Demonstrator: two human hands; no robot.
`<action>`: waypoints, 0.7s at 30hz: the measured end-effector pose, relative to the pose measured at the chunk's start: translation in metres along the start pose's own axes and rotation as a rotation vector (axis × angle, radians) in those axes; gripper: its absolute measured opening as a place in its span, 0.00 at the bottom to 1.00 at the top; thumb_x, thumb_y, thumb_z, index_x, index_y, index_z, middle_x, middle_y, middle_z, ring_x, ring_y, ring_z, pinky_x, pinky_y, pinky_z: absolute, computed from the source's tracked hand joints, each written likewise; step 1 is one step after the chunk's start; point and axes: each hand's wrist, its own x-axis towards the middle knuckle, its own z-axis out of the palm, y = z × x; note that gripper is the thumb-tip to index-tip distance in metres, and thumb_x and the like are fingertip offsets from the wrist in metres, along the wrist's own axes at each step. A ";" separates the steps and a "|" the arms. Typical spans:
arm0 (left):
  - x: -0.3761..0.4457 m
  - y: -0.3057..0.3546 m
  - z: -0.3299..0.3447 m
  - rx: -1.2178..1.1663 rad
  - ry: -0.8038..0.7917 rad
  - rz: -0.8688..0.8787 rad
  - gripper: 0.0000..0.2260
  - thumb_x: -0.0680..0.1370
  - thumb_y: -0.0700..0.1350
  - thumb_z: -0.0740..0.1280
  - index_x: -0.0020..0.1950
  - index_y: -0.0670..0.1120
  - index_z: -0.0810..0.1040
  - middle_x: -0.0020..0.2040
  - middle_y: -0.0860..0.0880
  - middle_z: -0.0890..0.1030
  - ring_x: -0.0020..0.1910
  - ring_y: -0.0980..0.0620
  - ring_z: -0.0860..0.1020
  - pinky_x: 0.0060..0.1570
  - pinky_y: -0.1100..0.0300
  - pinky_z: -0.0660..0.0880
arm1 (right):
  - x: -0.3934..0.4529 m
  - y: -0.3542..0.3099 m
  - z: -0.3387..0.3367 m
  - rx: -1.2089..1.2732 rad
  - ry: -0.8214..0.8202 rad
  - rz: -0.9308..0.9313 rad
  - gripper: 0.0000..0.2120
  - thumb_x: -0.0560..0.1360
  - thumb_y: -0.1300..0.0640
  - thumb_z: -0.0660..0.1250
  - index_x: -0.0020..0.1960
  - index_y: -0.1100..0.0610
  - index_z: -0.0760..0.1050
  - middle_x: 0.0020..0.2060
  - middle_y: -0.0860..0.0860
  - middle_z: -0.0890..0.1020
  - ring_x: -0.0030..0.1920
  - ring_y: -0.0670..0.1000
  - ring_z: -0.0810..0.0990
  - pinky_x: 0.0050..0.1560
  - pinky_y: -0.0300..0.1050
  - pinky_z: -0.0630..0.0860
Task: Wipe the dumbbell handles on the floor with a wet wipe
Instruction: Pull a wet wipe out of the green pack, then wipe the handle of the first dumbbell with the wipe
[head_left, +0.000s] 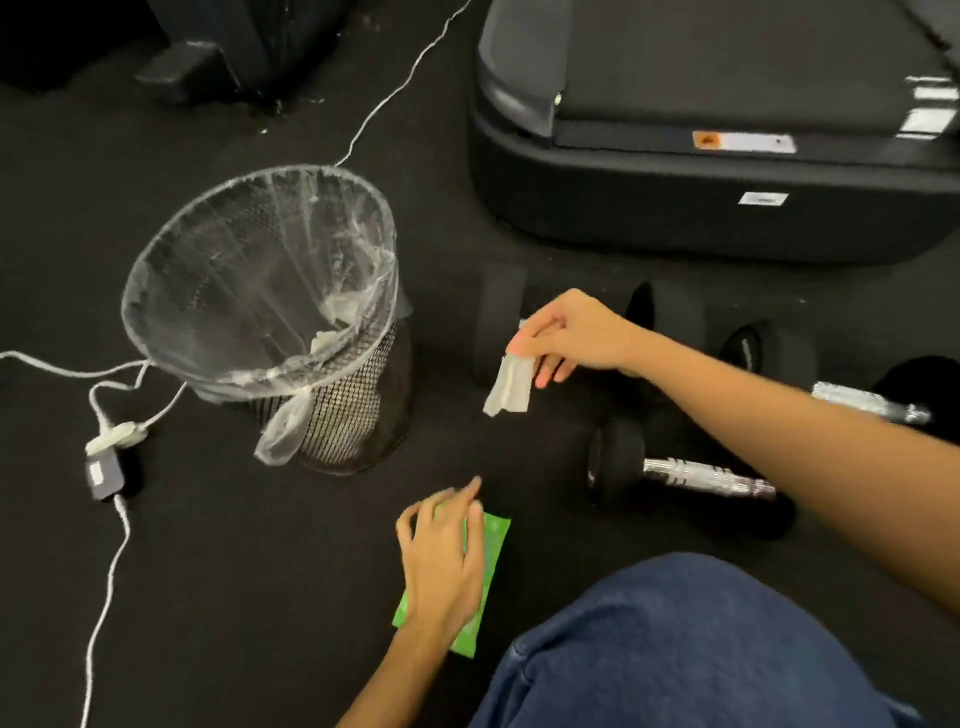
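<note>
**Wipe in hand above the dumbbells**

The person crouches on the dark floor (218, 597), one knee in blue denim (691, 654) low in view. The right hand (576, 338) hangs in the air just right of the wire waste bin (260, 312), its grip pinched together on a white wet wipe (511, 387) that dangles folded from thumb and forefinger; the other fingers are loosely spread. The wipe touches nothing else.

The left hand (447, 561) lies flat on a green wipe packet (491, 551) on the floor, below and to the right of the bin, fingers straight and apart, gripping nothing.

The dumbbells sit on the floor to the right of the bin. The nearest one (691, 478) shows a shiny metal handle under the right forearm; a second handle (867, 408) glints farther right, and black dumbbell ends (670, 312) lie behind the right hand.

The bin is lined with a clear plastic bag (280, 431) knotted at its front. A white cable (109, 561) with a dark adapter (106, 475) runs left of the bin. A large black machine base (649, 208) stands beyond the dumbbells.
</note>
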 end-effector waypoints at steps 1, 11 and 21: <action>0.017 0.016 -0.007 -0.148 0.002 -0.050 0.18 0.82 0.55 0.53 0.66 0.56 0.76 0.59 0.58 0.80 0.60 0.62 0.74 0.65 0.55 0.63 | 0.001 -0.006 -0.010 -0.047 -0.035 0.013 0.08 0.77 0.57 0.70 0.52 0.61 0.84 0.42 0.59 0.86 0.39 0.55 0.87 0.35 0.41 0.80; 0.113 0.131 -0.042 -0.955 -0.177 -0.242 0.10 0.78 0.52 0.68 0.54 0.48 0.83 0.43 0.49 0.86 0.44 0.54 0.84 0.39 0.63 0.76 | -0.016 -0.021 -0.049 -0.123 -0.057 0.014 0.09 0.78 0.55 0.68 0.54 0.59 0.82 0.42 0.55 0.87 0.37 0.50 0.85 0.37 0.41 0.80; 0.114 0.143 -0.021 -0.948 -0.127 -0.343 0.11 0.73 0.47 0.75 0.48 0.41 0.82 0.40 0.45 0.86 0.43 0.48 0.85 0.41 0.53 0.83 | -0.049 0.057 -0.005 0.602 0.363 0.208 0.12 0.70 0.55 0.77 0.49 0.63 0.84 0.42 0.56 0.87 0.43 0.50 0.87 0.43 0.41 0.82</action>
